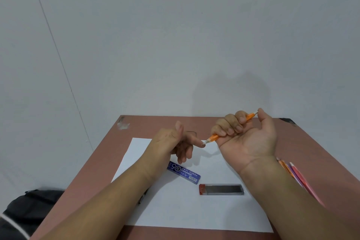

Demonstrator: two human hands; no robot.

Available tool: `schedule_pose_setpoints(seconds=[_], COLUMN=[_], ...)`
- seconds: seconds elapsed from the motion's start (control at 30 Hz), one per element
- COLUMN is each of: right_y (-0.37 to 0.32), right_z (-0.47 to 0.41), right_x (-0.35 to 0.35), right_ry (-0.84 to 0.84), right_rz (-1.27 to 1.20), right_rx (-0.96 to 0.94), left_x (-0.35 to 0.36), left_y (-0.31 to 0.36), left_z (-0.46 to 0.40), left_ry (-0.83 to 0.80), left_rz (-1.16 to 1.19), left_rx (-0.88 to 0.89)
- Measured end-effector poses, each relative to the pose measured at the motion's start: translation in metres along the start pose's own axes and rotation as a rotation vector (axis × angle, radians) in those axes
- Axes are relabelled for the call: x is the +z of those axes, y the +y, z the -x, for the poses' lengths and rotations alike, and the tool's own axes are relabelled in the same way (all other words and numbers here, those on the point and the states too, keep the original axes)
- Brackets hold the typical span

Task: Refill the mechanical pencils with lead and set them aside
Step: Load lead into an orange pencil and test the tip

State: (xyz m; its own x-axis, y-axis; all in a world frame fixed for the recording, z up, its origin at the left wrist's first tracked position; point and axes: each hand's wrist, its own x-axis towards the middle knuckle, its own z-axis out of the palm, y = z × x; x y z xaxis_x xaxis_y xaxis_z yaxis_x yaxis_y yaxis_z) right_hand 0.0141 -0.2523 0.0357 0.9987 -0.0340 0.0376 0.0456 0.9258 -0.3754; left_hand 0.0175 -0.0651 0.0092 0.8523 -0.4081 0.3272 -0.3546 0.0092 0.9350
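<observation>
My right hand [247, 134] grips an orange mechanical pencil [213, 138] in a fist, thumb on its top button, tip pointing left and down. My left hand [179, 142] is raised beside it, its index finger extended and touching the pencil's tip, thumb up, other fingers loosely curled. On the white paper [175, 206] lie a blue pencil-lead box [185, 174] and a clear lead case with a red cap [221, 189].
Several coloured pencils [298, 176] lie on the brown table [321, 161] to the right, partly hidden by my right forearm. A dark object [142, 198] peeks out under my left forearm. A black bag [29, 210] sits off the table at the lower left. A wall stands right behind.
</observation>
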Motion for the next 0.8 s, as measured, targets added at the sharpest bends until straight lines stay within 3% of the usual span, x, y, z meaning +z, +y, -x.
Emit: schedule_pose_setpoints(seconds=[0.8], right_y=[0.0001], right_z=[0.0006], right_x=[0.0017], right_ry=[-0.013], right_rz=[0.011], right_rx=[0.006], left_x=[-0.0002], left_y=[-0.0003], left_z=[0.0], left_ry=[0.003], left_rz=[0.015], left_rx=[0.001])
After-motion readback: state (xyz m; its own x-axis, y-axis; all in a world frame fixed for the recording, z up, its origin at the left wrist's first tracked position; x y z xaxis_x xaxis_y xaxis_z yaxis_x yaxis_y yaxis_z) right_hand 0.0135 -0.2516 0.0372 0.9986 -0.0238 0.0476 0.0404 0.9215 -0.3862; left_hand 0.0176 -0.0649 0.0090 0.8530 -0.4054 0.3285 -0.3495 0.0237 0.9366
